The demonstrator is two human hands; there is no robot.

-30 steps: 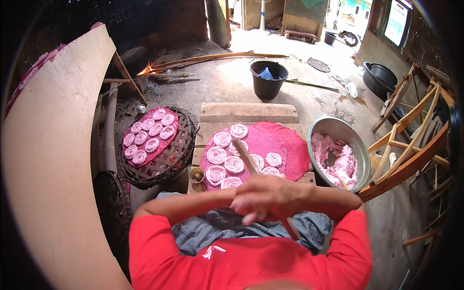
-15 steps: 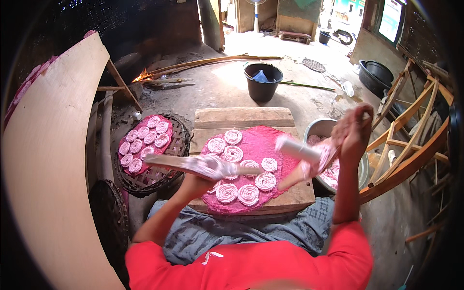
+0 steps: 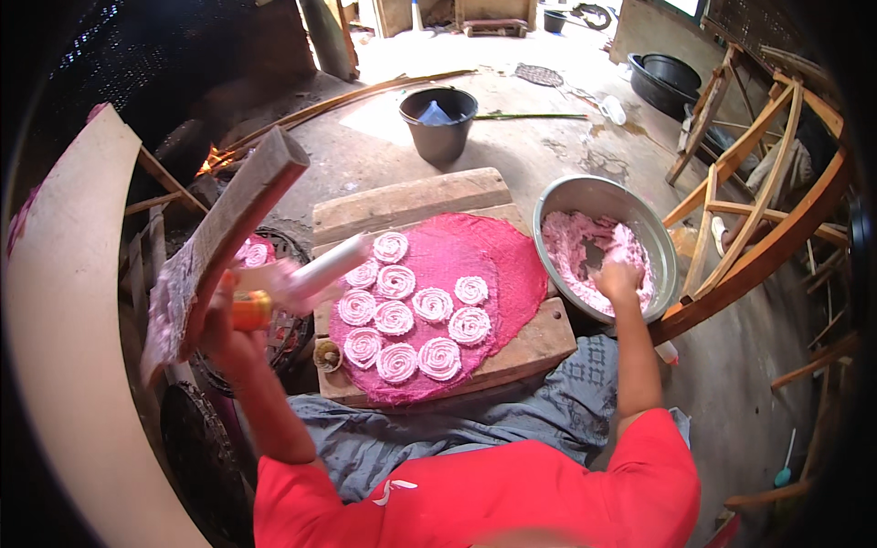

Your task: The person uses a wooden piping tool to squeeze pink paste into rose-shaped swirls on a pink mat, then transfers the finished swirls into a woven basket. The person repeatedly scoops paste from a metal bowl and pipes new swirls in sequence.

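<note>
My left hand (image 3: pixel 230 340) is closed around a thick wooden press piece (image 3: pixel 245 215), smeared with pink dough and tilted upward. A white tube (image 3: pixel 333 263) with dough at its near end juts right from the same hand, blurred; an orange band shows by the fingers. My right hand (image 3: pixel 620 279) is down in a grey basin (image 3: pixel 559 199), its fingers closed in pink dough (image 3: pixel 577 239) and partly hidden. Between my hands, several pink piped dough spirals (image 3: pixel 396 281) lie on a bright pink mesh cloth (image 3: pixel 507 265) over a low wooden board (image 3: pixel 402 212).
Left of the board, a woven tray (image 3: pixel 290 245) with more spirals is partly hidden by my left arm. A pale curved panel (image 3: pixel 68 301) stands far left, near a fire (image 3: pixel 216 161). Ahead is a black bucket (image 3: pixel 438 128); a wooden frame (image 3: pixel 758 210) stands right.
My right hand has let go of the white tube and moved into the basin's dough. My left hand has moved left and now holds both press parts. The view has shifted.
</note>
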